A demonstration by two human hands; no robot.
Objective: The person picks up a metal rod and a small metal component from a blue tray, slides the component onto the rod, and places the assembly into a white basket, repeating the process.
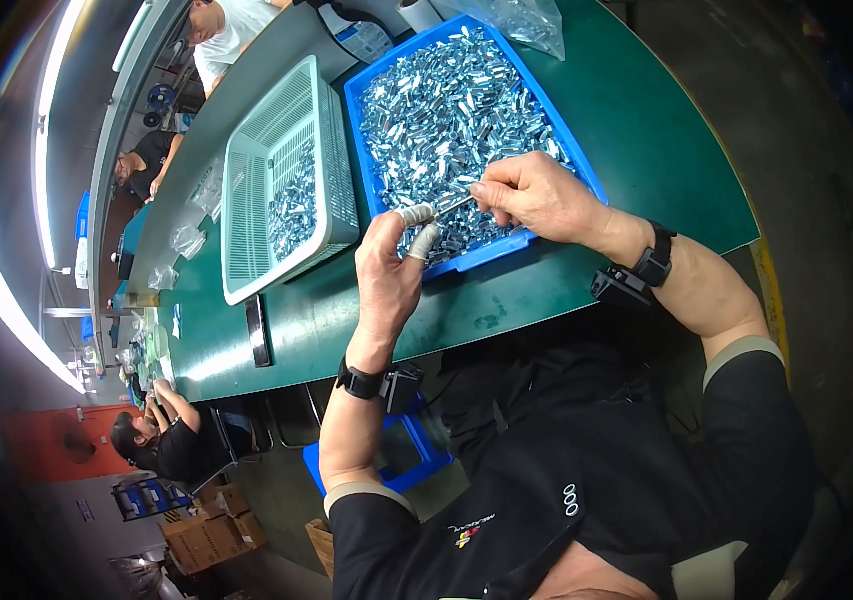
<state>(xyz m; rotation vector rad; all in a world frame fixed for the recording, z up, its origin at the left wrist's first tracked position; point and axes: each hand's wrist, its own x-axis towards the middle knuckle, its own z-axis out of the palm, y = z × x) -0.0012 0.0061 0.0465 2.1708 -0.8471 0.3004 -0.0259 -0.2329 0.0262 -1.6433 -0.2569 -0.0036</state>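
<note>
Over the near part of a blue tray (587, 183) heaped with small shiny metal pieces (457, 100), my two hands meet. My left hand (389, 262), with pale wraps on thumb and forefinger, pinches one end of a slim metal piece (455, 205). At its other end, the fingertips of my right hand (545, 200) are closed on it. The exact kind of the piece is too small to tell. To the left, a pale green plastic basket (335, 160) stands tilted in view, with a smaller pile of similar metal pieces (294, 212) inside.
A dark phone-like slab (259, 332) lies on the green table (507, 310) near its front edge. Clear plastic bags (537, 25) and a white roll (419, 14) are at the far side. Other people sit along the left; a blue stool (412, 450) stands beneath.
</note>
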